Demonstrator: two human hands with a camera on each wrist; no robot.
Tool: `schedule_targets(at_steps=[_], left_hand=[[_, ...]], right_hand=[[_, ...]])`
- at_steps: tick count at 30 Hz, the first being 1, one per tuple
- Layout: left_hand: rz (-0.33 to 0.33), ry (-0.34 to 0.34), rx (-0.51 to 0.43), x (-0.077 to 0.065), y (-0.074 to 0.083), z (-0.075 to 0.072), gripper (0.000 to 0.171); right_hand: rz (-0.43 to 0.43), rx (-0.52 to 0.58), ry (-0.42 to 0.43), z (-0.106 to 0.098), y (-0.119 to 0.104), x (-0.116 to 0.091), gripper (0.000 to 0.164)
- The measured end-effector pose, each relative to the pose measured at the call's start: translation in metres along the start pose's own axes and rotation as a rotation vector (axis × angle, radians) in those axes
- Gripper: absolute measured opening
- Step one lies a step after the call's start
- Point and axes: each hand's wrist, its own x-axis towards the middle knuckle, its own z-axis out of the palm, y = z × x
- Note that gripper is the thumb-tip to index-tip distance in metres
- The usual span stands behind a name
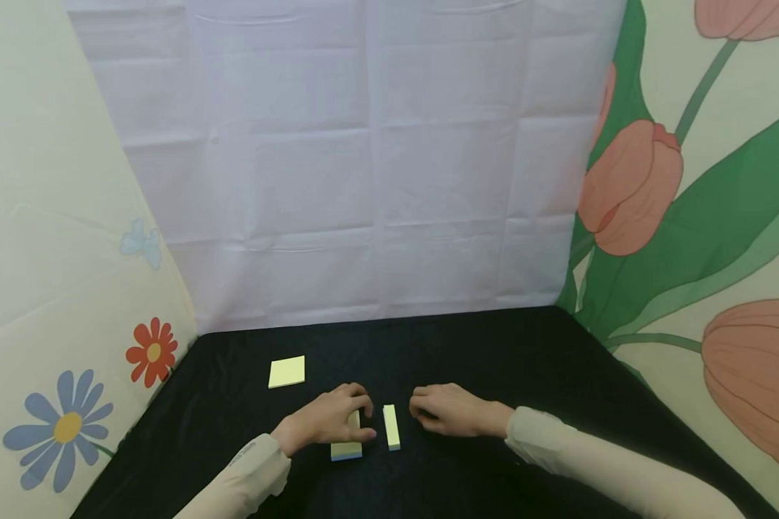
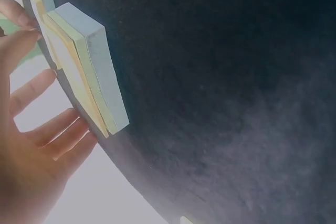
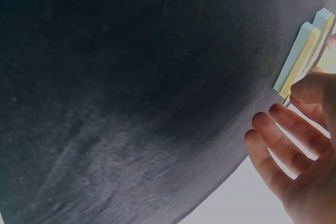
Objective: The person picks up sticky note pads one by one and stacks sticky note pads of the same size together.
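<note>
A thick pad of sticky notes [image 1: 346,453], with blue, green and yellow layers [image 2: 100,72] in the left wrist view, lies on the black cloth. My left hand [image 1: 327,418] hovers over it, fingers spread and bent loosely, partly hiding it in the head view. Just to the right lies a narrow pad of sticky notes [image 1: 392,428], yellow on top with a bluish lower layer [image 3: 294,59]. On the far side of that narrow pad, my right hand [image 1: 454,411] stays apart from it with loosely curled fingers. Neither hand holds anything.
A flat yellow square sticky note pad [image 1: 287,372] lies farther back on the left. Black cloth [image 1: 493,360] covers the table. A white sheet [image 1: 376,180] hangs behind it, and flower-patterned cloths [image 1: 656,288] stand on both sides.
</note>
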Motion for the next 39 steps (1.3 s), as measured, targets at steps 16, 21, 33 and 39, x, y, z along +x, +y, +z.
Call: schedule_targets(at_steps=[16,21,33,39], left_hand=[[0.030,0.100,0.046,-0.008,-0.016,0.002,0.034],[0.013,0.119,0.039,-0.010,-0.021,0.001,0.030],[0.012,0.149,0.067,-0.019,-0.030,0.003,0.023],[-0.020,0.150,0.067,-0.021,-0.031,-0.003,0.024]], right_hand=[[0.033,-0.012,0.012,-0.003,0.004,-0.010,0.005],[0.068,0.009,-0.005,-0.004,0.007,-0.013,0.004],[0.047,0.008,0.020,-0.001,0.011,-0.016,0.005],[0.055,0.018,0.006,-0.002,0.011,-0.016,0.003]])
